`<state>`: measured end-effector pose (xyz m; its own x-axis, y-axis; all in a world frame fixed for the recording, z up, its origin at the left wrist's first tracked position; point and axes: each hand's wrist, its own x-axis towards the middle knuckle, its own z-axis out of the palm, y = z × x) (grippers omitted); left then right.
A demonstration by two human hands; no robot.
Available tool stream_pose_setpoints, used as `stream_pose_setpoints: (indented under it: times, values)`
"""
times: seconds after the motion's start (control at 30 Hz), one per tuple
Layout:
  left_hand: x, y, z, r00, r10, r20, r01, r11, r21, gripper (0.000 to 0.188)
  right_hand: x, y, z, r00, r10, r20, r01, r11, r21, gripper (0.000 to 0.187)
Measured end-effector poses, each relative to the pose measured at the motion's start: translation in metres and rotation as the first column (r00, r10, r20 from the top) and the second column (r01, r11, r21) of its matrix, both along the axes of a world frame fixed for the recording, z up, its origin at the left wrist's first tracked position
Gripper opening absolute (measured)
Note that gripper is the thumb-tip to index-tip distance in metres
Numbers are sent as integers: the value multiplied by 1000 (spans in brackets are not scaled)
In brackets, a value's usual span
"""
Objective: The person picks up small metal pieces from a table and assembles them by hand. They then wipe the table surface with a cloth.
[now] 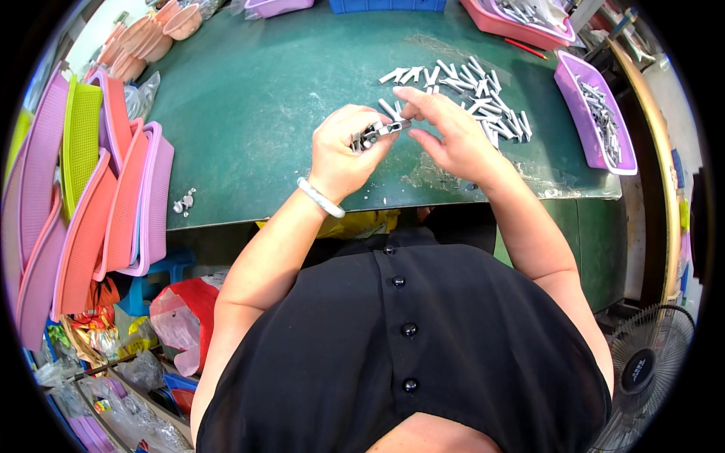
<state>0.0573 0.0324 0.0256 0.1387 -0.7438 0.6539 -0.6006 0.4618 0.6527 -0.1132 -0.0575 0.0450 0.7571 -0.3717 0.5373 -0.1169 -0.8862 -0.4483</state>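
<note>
My left hand (343, 147) is closed around several small grey and dark clip-like parts (368, 138). One grey piece (394, 127) sticks out past its thumb toward the right. Close to that piece's tip is my right hand (457, 140), its thumb and fingers apart. Whether a fingertip touches the piece is hard to tell. Beyond both hands, a loose pile of slim grey parts (491, 106) lies on the green tabletop (249, 113), some of them joined in a V shape.
At right stands a purple basket (625, 155) of similar grey parts, with a pink tray (483, 23) behind it and a red pen (526, 50) nearby. Stacked colourful baskets (113, 204) crowd the left. White scraps (183, 201) lie near the table's front edge. A fan (642, 370) is at lower right.
</note>
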Motion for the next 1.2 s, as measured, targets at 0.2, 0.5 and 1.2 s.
stream_pose_setpoints:
  times: [0.2, 0.5, 1.2]
  values:
    - [-1, 2, -1, 997, -1, 81, 13, 990, -141, 22, 0, 1, -2, 1000, -15, 15, 14, 997, 82, 55]
    - [-2, 8, -1, 911, -33, -411, 124, 973, 197, 15, -1, 5, -3, 996, 28, 81, -48, 966, 253, 54]
    - [6, 0, -22, -171, 220, -960, 715, 698, 32, 19, 9, 14, -4, 983, 5, 184, -43, 978, 205, 50]
